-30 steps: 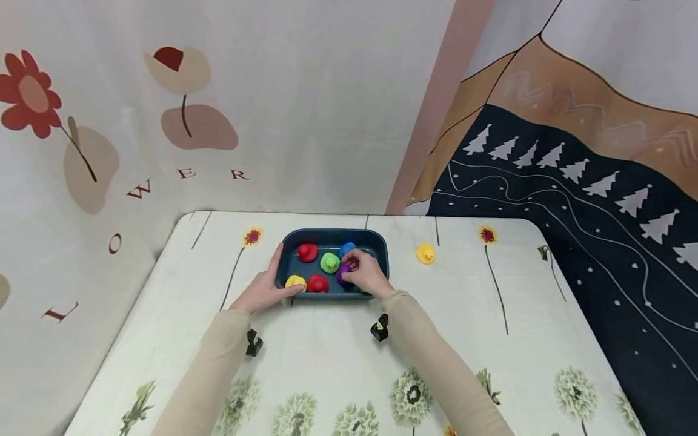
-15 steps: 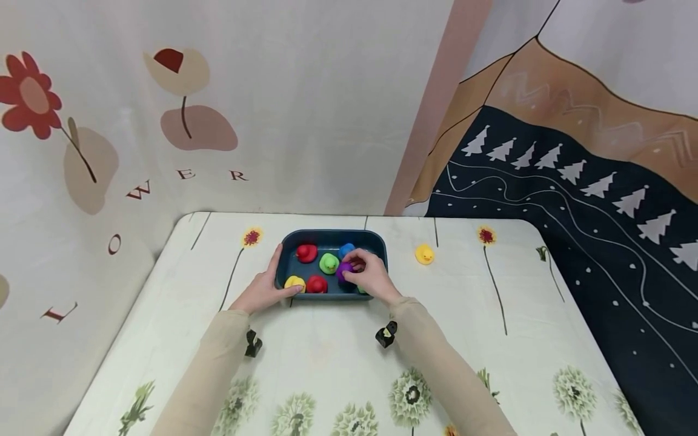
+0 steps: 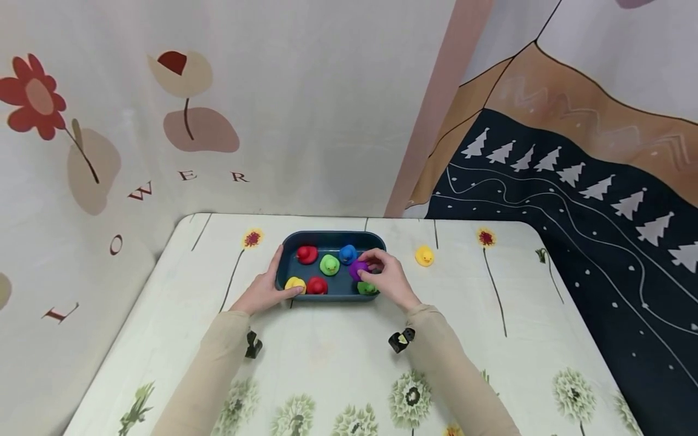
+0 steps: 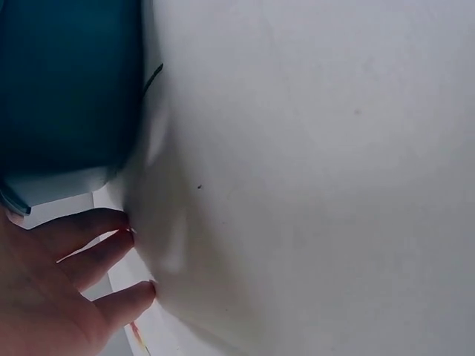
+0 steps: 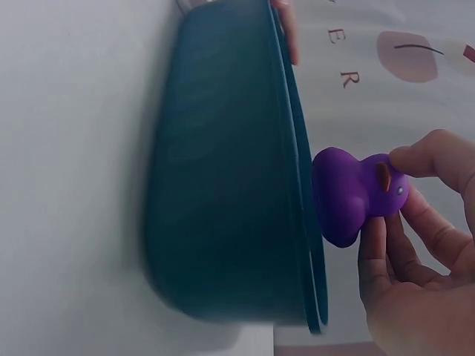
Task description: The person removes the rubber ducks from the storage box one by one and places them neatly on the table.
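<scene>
A purple rubber duck (image 5: 345, 194) is pinched by the head between the thumb and fingers of my right hand (image 3: 388, 278). In the right wrist view the duck shows above the tray's rim. My left hand (image 3: 264, 293) rests at the left end of the dark blue tray (image 3: 332, 297), thumb over the front rim, other fingers spread outside it. In the tray are a red duck (image 3: 307, 254), a second red duck (image 3: 317, 285), a light green duck (image 3: 329, 264), a blue duck (image 3: 348, 254), a yellow duck (image 3: 295, 284) and a darker green duck (image 3: 367, 288), partly hidden.
Another yellow duck (image 3: 425, 255) sits on the table to the right of the tray. A white flowered cloth (image 3: 327, 351) covers the table. Behind it hang printed curtains (image 3: 305, 121), with a dark tree-patterned part at the right.
My right hand has moved right with the purple duck, away from the light green one, uncovering more of the blue duck and the darker green duck. The left hand stays put.
</scene>
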A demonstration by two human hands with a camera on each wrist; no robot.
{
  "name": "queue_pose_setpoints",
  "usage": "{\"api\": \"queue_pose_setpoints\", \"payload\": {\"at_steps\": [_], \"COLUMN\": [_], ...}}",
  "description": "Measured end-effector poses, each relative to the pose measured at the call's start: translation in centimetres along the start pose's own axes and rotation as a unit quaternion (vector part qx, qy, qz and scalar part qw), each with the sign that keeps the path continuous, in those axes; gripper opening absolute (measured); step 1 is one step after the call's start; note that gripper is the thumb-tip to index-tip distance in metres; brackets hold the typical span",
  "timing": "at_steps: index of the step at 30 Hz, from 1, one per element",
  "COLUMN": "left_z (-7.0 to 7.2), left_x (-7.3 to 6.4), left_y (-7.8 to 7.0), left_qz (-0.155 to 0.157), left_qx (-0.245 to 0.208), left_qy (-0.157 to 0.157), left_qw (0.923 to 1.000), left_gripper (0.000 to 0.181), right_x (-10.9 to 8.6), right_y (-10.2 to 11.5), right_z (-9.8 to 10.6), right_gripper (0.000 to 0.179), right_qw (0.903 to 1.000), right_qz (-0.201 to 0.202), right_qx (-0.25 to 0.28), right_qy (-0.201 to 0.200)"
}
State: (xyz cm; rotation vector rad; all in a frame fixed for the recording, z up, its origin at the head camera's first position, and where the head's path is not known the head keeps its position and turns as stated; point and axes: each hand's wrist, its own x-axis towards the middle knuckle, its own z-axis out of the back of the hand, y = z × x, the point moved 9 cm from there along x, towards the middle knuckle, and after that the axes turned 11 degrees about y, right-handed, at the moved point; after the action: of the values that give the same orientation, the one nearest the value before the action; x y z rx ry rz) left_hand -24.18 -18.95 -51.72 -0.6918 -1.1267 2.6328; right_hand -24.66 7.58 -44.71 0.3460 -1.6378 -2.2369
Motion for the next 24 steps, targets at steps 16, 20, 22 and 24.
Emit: {"api": "queue_pose_setpoints", "payload": {"at_steps": [16,20,22,24], "left_z": [0.7,0.6,0.4,0.2], "left_x": [1.0,1.1,1.1,1.1], "left_y": [-0.6,-0.4,-0.4,-0.3], "left_qz": [-0.031,-0.033,-0.031,-0.028], "left_qx": [0.008,-0.011,-0.020,-0.028], "left_qy": [0.020,0.022,0.023,0.024], "left_qw": [0.9993,0.9991,0.9991,0.9989], "left_gripper": [0.122,0.120,0.119,0.118], "right_x": [-2.7,-3.5,-3.9,-4.4], "right_y": [-1.0,-1.2,-1.5,-1.7], "right_z": [5.5,6.8,7.5,8.1], "right_gripper": [0.023,0.024,0.025,0.025], "right_qw": [0.9990,0.9983,0.9978,0.9970], "right_qz": [-0.010,-0.008,-0.015,-0.024], "right_qx": [-0.010,-0.020,-0.027,-0.034], "right_qy": [-0.043,-0.053,-0.059,-0.065]}}
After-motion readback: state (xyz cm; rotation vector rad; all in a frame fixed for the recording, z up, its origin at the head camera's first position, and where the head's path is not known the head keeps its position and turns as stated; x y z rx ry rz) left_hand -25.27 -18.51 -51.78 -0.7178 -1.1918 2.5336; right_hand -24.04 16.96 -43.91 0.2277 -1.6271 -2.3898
